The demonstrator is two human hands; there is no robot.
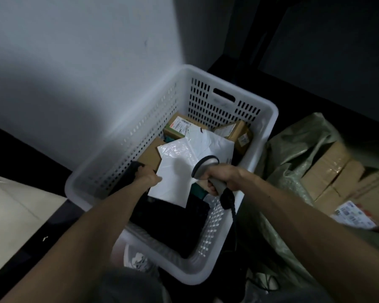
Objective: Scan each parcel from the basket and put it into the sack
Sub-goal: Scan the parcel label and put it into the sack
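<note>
Item: white mailer (175,176), 1 flat plastic pouch, held over the middle of the basket (271,114). Handling, judged: light, limp, slick; best pinched at an edge, clear of any label. Left hand (148,177) at its 9 o'clock edge, fingers apparently pinching it. Right hand (223,178) at 3 o'clock, fingers wrapped round the scanner (206,165), whose head is over the pouch. Sack (304,136) beyond, at 3 o'clock.
</note>
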